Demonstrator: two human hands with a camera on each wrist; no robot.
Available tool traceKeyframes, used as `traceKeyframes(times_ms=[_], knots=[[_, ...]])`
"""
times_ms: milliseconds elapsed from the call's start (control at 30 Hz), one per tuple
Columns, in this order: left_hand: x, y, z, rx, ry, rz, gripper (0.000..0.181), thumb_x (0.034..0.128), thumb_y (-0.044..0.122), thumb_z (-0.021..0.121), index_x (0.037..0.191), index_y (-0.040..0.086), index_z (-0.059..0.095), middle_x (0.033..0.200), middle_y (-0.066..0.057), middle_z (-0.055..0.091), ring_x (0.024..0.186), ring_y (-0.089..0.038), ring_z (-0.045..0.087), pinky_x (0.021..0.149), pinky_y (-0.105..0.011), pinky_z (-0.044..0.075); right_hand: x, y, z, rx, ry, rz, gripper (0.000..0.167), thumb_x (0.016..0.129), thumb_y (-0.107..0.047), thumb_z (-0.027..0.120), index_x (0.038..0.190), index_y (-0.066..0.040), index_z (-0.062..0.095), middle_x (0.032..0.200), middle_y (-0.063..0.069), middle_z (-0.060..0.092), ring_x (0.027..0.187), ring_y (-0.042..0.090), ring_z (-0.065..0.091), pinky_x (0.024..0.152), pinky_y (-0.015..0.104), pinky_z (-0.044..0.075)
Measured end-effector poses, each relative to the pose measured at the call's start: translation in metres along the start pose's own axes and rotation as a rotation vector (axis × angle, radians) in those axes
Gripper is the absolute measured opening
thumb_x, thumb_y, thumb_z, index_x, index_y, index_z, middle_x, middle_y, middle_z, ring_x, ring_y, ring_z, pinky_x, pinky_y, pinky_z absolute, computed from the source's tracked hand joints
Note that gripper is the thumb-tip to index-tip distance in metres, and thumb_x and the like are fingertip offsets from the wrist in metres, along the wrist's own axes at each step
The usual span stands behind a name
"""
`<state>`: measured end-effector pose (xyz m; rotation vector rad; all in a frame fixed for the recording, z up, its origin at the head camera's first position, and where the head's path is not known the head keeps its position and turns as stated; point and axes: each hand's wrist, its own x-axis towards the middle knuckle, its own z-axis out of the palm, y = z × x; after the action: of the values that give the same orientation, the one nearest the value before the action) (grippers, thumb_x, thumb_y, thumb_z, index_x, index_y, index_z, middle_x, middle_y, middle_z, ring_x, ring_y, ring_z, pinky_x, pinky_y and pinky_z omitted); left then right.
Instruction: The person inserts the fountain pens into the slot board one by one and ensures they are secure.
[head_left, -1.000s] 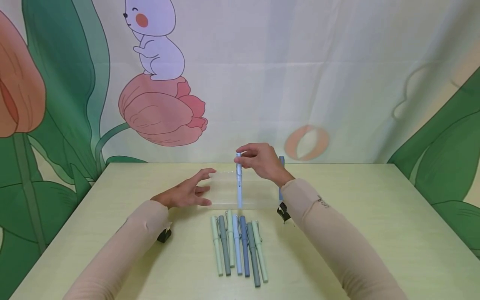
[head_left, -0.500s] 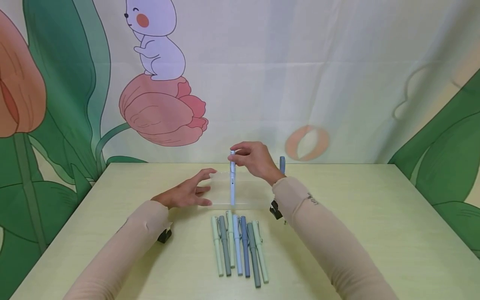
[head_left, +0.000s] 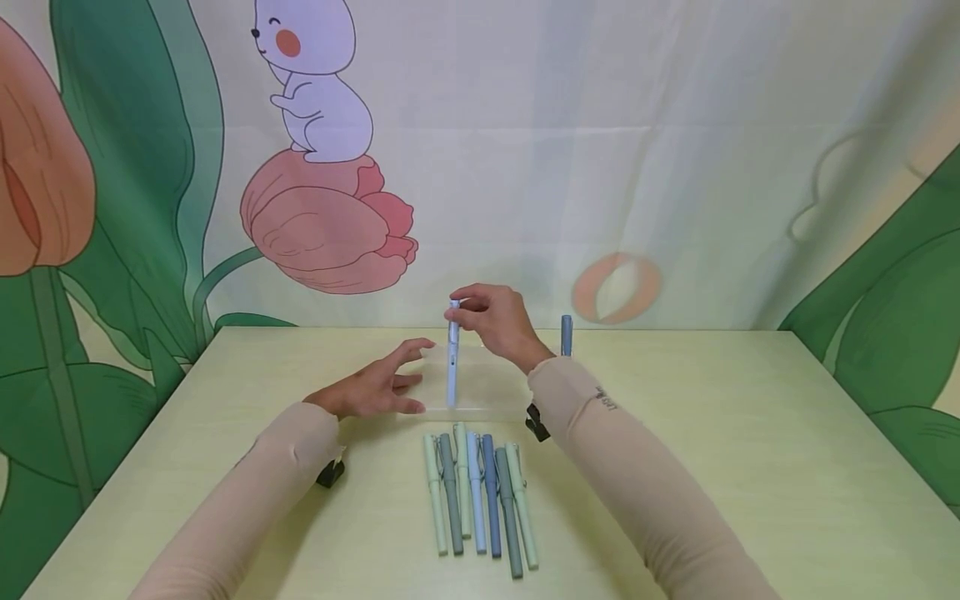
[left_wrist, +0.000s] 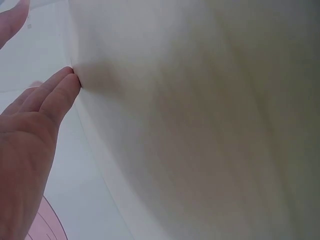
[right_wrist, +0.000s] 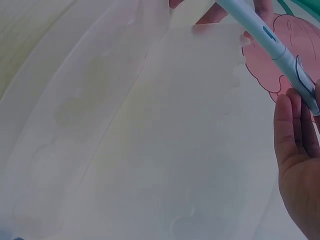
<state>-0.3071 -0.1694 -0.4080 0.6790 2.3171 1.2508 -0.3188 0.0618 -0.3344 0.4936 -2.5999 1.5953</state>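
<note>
My right hand (head_left: 498,321) pinches a light blue pen (head_left: 452,358) near the clip end of its cap. The pen hangs nearly upright over the left part of a translucent plastic box (head_left: 487,414); whether its lower tip is inside, I cannot tell. In the right wrist view, the pen (right_wrist: 272,40) slants across the upper right corner. My left hand (head_left: 375,387) rests its spread, fairly straight fingers against the box's left end. The left wrist view shows its fingertips (left_wrist: 62,92) touching the box wall. A dark blue pen (head_left: 566,333) stands upright at the box's right end, partly hidden by my right sleeve.
Several capped pens lie side by side in front of the box, among them light green (head_left: 434,492), light blue (head_left: 476,492), dark blue (head_left: 491,496) and grey-green (head_left: 508,512) ones. A printed curtain (head_left: 487,167) hangs behind the table (head_left: 712,433).
My right hand has moved left along the box with the light blue pen, whose lower end now appears slightly farther back. My left hand and the pens on the table stay put.
</note>
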Motion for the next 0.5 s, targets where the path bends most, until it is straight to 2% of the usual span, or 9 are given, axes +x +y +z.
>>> traceKeyframes(times_ms=[167, 367, 500], knots=[[0.001, -0.001, 0.0, 0.005, 0.001, 0.007, 0.093, 0.0881, 0.009, 0.077, 0.154, 0.034, 0.016, 0.164, -0.02, 0.012, 0.142, -0.044, 0.033, 0.109, -0.058, 0.035, 0.001, 0.001, 0.006, -0.009, 0.012, -0.016, 0.031, 0.092, -0.017, 0.074, 0.12, -0.006, 0.07, 0.101, 0.008, 0.074, 0.087, 0.021, 0.07, 0.084, 0.033, 0.058], [0.002, -0.002, 0.001, 0.003, -0.004, 0.005, 0.094, 0.0883, 0.009, 0.077, 0.154, 0.034, 0.016, 0.164, -0.02, 0.011, 0.143, -0.044, 0.032, 0.11, -0.059, 0.034, 0.002, 0.003, 0.011, -0.015, 0.026, -0.031, 0.031, 0.092, -0.015, 0.073, 0.12, -0.005, 0.07, 0.102, 0.009, 0.074, 0.092, 0.026, 0.071, 0.086, 0.034, 0.057], [0.002, -0.001, 0.0, 0.002, 0.001, -0.01, 0.094, 0.0875, 0.009, 0.078, 0.153, 0.037, 0.016, 0.164, -0.019, 0.011, 0.143, -0.043, 0.033, 0.11, -0.058, 0.035, 0.003, 0.005, 0.014, -0.024, 0.022, -0.041, 0.03, 0.091, -0.016, 0.074, 0.12, -0.005, 0.07, 0.101, 0.008, 0.074, 0.092, 0.025, 0.07, 0.085, 0.033, 0.058]])
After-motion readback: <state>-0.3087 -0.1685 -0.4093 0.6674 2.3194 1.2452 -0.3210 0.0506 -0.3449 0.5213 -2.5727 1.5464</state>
